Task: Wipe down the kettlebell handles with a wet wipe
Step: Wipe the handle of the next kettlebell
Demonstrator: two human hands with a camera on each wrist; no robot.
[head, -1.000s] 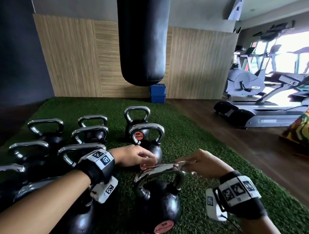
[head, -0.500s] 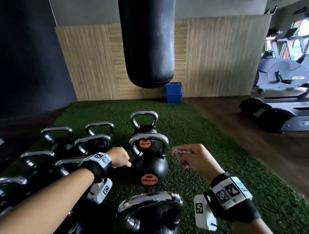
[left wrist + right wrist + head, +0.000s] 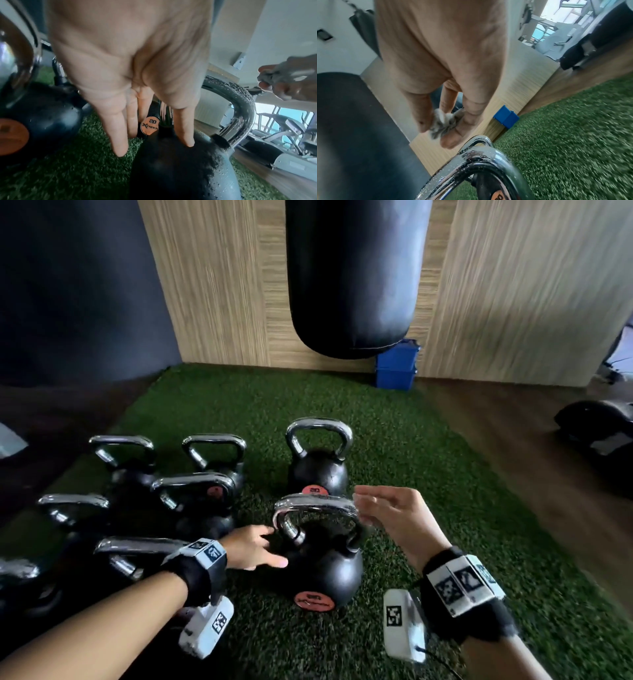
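The kettlebell now being worked on stands on the green turf mat, nearest of the right-hand column, with a second one directly behind it and two columns of others toward the mat's left edge. Its chrome handle is beaded with droplets, so by the look of it this handle is wet but not yet rubbed dry or fully covered.

The right hand hangs just beside the right end of that handle, thumb and fingers pinching a small crumpled wet wipe; in the right wrist view the wipe sits above the chrome, apparently not touching. The left hand has its fingers straight and spread, and its fingertips rest on the black ball near the left handle post, seemingly to steady it.

The step in hand is the start of wiping this bell. The next move likely calls for lowering the wipe onto the bar, wrapping it round, and drawing it along the arch and down both posts.

The orange badge on the bell behind reads "20" and "XTRACK". The near bell's own orange badge is too blurred to read.
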